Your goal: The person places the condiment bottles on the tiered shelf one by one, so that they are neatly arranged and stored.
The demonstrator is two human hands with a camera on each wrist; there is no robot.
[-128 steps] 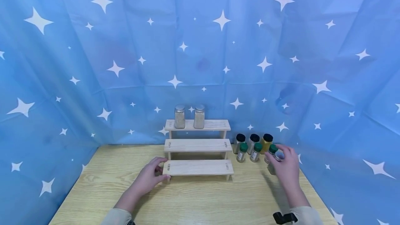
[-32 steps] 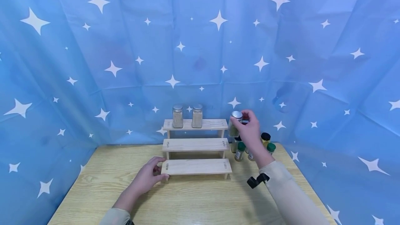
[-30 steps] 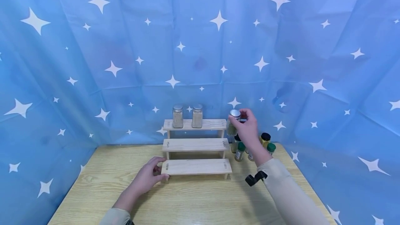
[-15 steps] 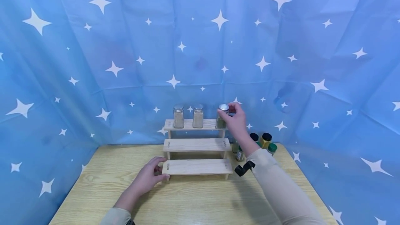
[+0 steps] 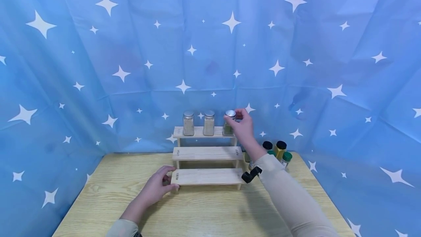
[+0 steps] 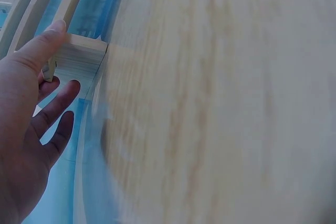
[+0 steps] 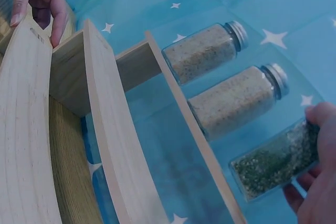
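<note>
A three-tier wooden shelf rack (image 5: pixel 207 153) stands on the table against the backdrop. My left hand (image 5: pixel 157 186) pinches the left end of its lowest tier, thumb in front; the left wrist view shows the thumb (image 6: pixel 44 45) against the board. With fingers and thumb my right hand (image 5: pixel 244 125) grips a silver-lidded glass spice jar (image 7: pixel 278 158) of green flakes, upright at the top tier's right part. Whether its base touches the board I cannot tell. Left of it on that tier stand two silver-lidded jars of pale seasoning, one nearer (image 5: pixel 208 123) and one farther (image 5: pixel 189 123).
On the table right of the rack stand more spice jars: a black-lidded yellow one (image 5: pixel 280 151), another with a black lid (image 5: pixel 267 146), and a green-lidded one (image 5: pixel 286 159). My right forearm partly hides others. Blue star-patterned cloth (image 5: pixel 210 65) closes the back and sides.
My right hand lifted the green-flake jar from the table's right side and carried it up and left to the top tier, lately shifting slightly further left. The left hand stayed on the rack.
</note>
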